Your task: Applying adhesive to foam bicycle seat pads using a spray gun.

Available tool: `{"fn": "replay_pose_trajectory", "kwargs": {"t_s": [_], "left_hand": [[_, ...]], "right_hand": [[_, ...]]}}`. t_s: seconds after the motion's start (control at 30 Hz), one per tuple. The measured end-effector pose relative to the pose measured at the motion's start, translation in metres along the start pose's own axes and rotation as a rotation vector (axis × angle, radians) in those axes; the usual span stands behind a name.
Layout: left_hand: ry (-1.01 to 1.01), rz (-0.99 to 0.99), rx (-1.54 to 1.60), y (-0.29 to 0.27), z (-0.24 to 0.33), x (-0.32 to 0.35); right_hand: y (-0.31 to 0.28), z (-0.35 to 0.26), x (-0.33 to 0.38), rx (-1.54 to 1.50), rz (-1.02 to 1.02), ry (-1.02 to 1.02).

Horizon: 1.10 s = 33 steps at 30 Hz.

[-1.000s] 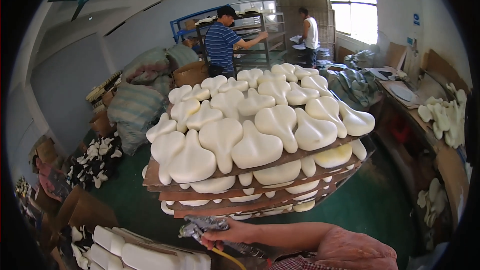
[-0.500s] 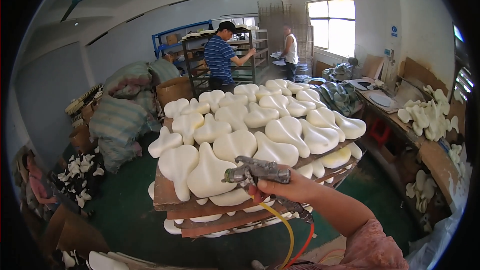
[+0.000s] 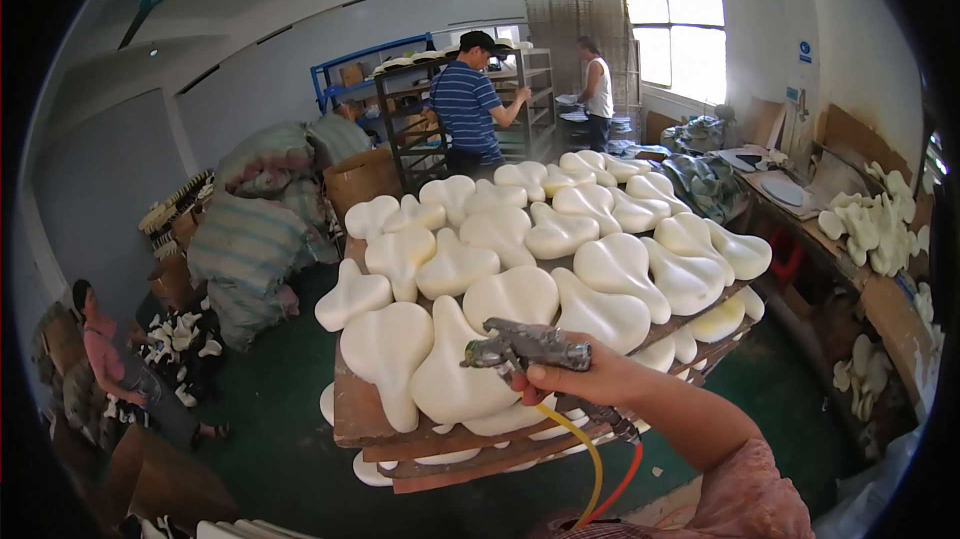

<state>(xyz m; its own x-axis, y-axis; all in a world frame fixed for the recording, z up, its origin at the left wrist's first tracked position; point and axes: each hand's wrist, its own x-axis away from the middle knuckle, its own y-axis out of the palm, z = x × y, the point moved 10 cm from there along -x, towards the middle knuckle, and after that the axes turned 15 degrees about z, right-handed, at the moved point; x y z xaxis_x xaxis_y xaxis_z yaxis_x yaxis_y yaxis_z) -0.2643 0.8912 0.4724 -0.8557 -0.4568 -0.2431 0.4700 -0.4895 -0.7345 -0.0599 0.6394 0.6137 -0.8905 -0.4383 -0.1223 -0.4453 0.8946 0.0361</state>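
My right hand [image 3: 592,375] is wrapped round a spray gun [image 3: 535,347], grey and crusted with residue. Its nozzle end points left, above the near edge of a stack of boards. A yellow hose [image 3: 592,459] and a red hose [image 3: 622,487] hang from the gun's lower part. Rows of cream-white foam bicycle saddle pads [image 3: 388,347] cover the top wooden board [image 3: 362,407]. Closest to the nozzle lies a large pad [image 3: 455,379], partly behind the gun, which appears apart from it. My left hand is out of view.
More boards [image 3: 440,474] with pads are stacked beneath. Beyond stand a person in a striped shirt [image 3: 466,104] by a rack [image 3: 405,134], and another person [image 3: 597,89]. Striped sacks [image 3: 250,229] lie left; a seated person [image 3: 110,359] is far left. A workbench [image 3: 890,309] runs along the right.
The view has shifted, so the stack sits further right and slightly lower. My right hand still grips the spray gun, nearly steady in the picture. The striped-shirt person still reaches toward the rack.
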Motion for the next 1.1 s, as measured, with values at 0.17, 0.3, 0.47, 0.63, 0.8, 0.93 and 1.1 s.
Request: {"fn": "replay_pose_trajectory", "kwargs": {"t_s": [0.17,0.3,0.47,0.63,0.8,0.93,1.1], "left_hand": [[0.051,-0.096,0.004,-0.009,-0.009,0.004],[0.081,-0.132,0.067,-0.032,-0.025,0.02],[0.101,-0.221,0.031,-0.055,-0.05,0.041],[0.129,-0.214,0.142,-0.066,-0.055,0.054],[0.132,-0.231,0.204,-0.075,-0.048,0.055],[0.142,-0.166,0.26,-0.082,-0.04,0.056],[0.11,-0.133,0.245,-0.085,-0.069,0.038]], "right_hand": [[0.028,-0.014,0.014,0.083,0.04,-0.023],[0.054,-0.026,0.036,0.155,0.1,-0.02],[0.089,-0.037,0.06,0.194,0.138,-0.03],[0.108,-0.051,0.079,0.2,0.188,-0.029],[0.116,-0.065,0.08,0.325,0.18,-0.06],[0.116,-0.073,0.076,0.295,0.184,-0.079],[0.133,-0.059,0.046,0.263,0.2,-0.063]]}}
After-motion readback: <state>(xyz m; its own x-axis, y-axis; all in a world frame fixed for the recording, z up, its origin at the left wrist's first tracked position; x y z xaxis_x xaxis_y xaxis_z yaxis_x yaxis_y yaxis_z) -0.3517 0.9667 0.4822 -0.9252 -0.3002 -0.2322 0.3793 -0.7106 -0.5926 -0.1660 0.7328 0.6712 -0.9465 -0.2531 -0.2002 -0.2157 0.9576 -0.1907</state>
